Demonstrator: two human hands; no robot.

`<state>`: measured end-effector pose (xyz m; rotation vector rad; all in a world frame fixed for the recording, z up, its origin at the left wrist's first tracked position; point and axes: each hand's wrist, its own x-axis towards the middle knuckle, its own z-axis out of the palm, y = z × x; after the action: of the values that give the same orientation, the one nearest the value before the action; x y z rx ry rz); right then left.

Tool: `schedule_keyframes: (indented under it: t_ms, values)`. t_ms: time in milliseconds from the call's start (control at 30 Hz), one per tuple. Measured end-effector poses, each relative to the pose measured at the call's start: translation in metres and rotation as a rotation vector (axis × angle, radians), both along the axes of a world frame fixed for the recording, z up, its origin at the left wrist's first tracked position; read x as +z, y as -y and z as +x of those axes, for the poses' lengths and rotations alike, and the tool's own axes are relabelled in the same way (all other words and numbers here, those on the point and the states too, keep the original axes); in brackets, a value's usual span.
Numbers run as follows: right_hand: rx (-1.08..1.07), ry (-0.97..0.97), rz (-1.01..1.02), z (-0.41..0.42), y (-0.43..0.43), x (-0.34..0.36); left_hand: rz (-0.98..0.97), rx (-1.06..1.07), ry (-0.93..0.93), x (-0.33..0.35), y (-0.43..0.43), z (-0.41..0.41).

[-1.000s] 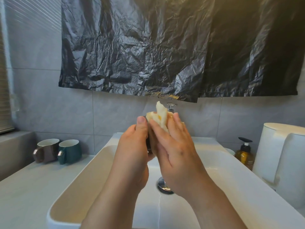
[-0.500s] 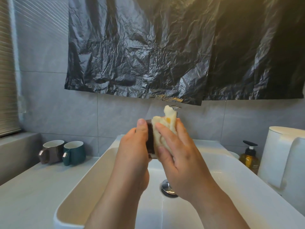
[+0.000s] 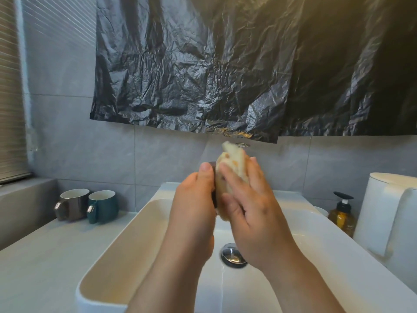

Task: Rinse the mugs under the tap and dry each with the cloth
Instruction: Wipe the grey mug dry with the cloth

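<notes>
Noted above the white basin [image 3: 140, 231]: a dark mug [image 3: 214, 198], mostly hidden, with only a narrow glossy sliver on show between the two hands.
- Gripped by the left hand [image 3: 194, 199], thumb up over the top edge, other fingers out of sight on the far side.
- Covered on its right side by a cream cloth [image 3: 233, 168], soft and nubbly, flecked with orange, bunched into a rounded wad with a peak sticking up.
- Clasped by the right hand [image 3: 252, 213], fingers spread and bent over the wad, pressing it against the mug.
- Slight blur at the cloth's tip.

Just behind the peak: chrome top of the tap [image 3: 242, 145].

Below the hands: round chrome drain plug [image 3: 230, 256] in the smooth, rectangular, round-cornered basin, with a thin wet streak down the glaze toward the near wall.

On the pale matte counter [image 3: 45, 256] to the left, against the grey tiled wall [image 3: 158, 159]: two glazed mugs, upright and side by side.
- Brown mug [image 3: 72, 205] on the left, teal mug [image 3: 105, 205] on the right.
- Both white inside, handles toward the camera.
- Touching or merely close: cannot tell.

Right of the basin: amber pump bottle [image 3: 341, 216] with a black head, near a white, smooth, rounded fixture [image 3: 394, 211].

Overhead: crinkled black plastic sheet [image 3: 225, 75] hung across the wall.

Far left: slatted blind [image 3: 9, 86].
</notes>
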<state>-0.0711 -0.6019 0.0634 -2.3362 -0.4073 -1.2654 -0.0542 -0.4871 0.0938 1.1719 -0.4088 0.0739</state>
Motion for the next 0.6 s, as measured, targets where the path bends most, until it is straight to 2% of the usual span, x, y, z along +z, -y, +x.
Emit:
schedule_keyframes:
  t_ms: [100,233,333,400,467,533,600]
  values:
    - [-0.05,-0.031,0.052,0.001,0.003,0.002,0.054,0.024,0.038,-0.001,0.005,-0.005]
    - [-0.034,0.002,-0.11,0.002,-0.001,-0.002,-0.031,-0.009,-0.06,-0.001,0.0,0.0]
    - [0.014,0.08,-0.064,0.001,-0.004,-0.001,-0.037,-0.013,-0.038,0.001,-0.006,0.004]
    - [0.053,0.098,0.096,-0.003,-0.004,0.004,-0.037,-0.027,-0.039,0.005,-0.01,0.001]
    - [0.137,-0.004,0.36,-0.007,-0.002,0.009,-0.051,-0.041,-0.091,0.009,-0.014,-0.004]
    - [0.331,-0.112,0.611,-0.006,0.004,0.011,-0.071,-0.048,-0.145,0.012,-0.016,-0.006]
    - [0.517,-0.142,0.787,-0.004,0.01,0.011,-0.119,-0.075,-0.19,0.014,-0.021,-0.006]
